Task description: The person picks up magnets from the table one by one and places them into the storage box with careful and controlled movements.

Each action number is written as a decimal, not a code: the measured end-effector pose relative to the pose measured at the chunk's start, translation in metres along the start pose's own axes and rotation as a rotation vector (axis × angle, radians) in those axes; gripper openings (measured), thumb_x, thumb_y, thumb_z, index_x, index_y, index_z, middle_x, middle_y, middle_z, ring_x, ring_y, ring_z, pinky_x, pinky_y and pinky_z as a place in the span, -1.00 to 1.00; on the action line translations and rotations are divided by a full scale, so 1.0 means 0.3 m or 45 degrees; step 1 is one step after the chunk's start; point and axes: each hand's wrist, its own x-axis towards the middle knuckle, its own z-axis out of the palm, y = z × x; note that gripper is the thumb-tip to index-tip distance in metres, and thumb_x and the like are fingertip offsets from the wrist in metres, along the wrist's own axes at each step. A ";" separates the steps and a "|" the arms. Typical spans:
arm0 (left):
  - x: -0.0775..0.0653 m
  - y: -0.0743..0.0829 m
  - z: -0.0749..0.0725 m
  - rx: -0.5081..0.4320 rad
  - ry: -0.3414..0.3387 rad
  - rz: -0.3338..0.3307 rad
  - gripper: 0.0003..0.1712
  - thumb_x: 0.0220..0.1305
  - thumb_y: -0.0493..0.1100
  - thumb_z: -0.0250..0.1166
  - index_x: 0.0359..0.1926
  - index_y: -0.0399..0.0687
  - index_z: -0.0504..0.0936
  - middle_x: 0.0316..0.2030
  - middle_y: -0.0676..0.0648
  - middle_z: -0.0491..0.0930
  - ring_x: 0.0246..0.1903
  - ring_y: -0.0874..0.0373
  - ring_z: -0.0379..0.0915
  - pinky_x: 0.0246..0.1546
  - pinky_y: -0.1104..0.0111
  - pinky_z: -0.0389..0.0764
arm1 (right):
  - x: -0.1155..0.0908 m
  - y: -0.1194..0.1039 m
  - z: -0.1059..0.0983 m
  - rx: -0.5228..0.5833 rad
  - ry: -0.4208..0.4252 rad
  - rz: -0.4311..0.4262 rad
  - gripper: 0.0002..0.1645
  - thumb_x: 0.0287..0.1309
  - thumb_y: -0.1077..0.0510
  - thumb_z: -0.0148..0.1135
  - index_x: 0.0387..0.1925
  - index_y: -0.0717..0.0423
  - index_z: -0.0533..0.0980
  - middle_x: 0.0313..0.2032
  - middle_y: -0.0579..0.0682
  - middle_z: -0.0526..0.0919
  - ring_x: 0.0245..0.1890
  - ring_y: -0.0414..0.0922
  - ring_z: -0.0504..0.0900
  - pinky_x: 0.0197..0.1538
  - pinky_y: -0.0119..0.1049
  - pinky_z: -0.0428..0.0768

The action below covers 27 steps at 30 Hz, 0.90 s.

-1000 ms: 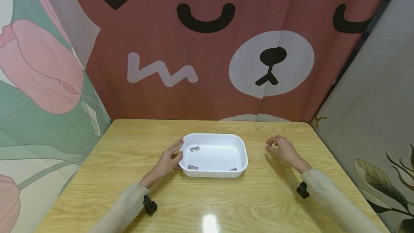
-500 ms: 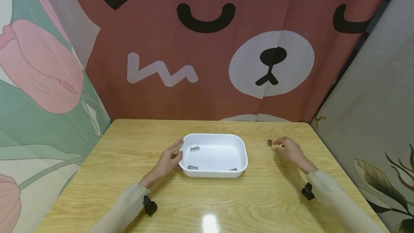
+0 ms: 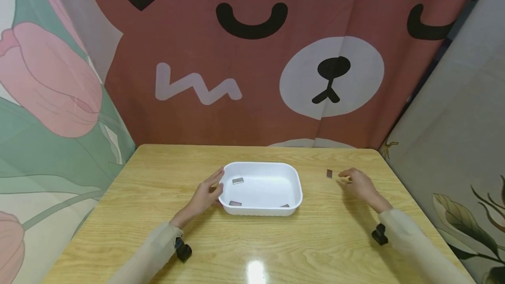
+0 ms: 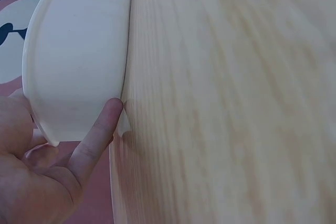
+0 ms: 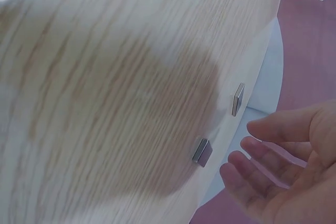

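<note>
My left hand holds the left end of a white plastic tray. In the left wrist view one finger lies straight along the tray's outer wall, its tip near the table, while others are at the rim. My right hand hovers with loosely bent fingers and holds nothing. Just left of it lies a small flat rectangular metal block. The right wrist view has two such shiny pieces on the table, an upper block and a lower block, both close to the fingertips.
Inside the tray are a silvery block at the left and a darker block near the front left. Another block shows partly at the front right. Beyond the wooden table hangs a bear-print curtain.
My right hand has drawn back to the right and uncovered the small metal block on the table. The left hand and the tray stay in place.
</note>
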 end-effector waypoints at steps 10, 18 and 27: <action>0.020 -0.101 -0.001 0.020 0.031 0.015 -0.39 0.47 -0.42 0.06 0.46 -0.40 0.13 0.51 -0.28 -0.05 0.08 -0.43 0.45 -0.43 0.19 0.80 | -0.025 0.026 -0.019 -0.013 -0.039 0.019 -0.69 0.10 0.49 0.19 -0.07 0.52 0.57 -0.18 0.41 0.56 -0.25 0.27 0.61 -0.32 0.06 0.69; 0.022 -0.094 0.000 0.025 0.047 -0.024 -0.39 0.46 -0.40 0.08 0.46 -0.33 0.15 0.52 -0.17 0.00 0.09 -0.38 0.46 -0.42 0.26 0.80 | -0.048 0.047 -0.026 -0.032 -0.067 0.033 -0.70 0.08 0.47 0.24 -0.09 0.51 0.58 -0.18 0.39 0.58 -0.21 0.30 0.58 -0.24 0.16 0.66; 0.021 -0.096 0.000 0.037 0.046 -0.009 -0.39 0.46 -0.40 0.07 0.46 -0.35 0.15 0.52 -0.21 -0.01 0.09 -0.39 0.46 -0.44 0.25 0.80 | -0.066 0.074 -0.038 -0.040 -0.094 0.055 -0.90 0.12 0.42 0.30 -0.31 0.24 0.65 -0.12 0.39 0.58 -0.13 0.36 0.57 -0.25 0.20 0.65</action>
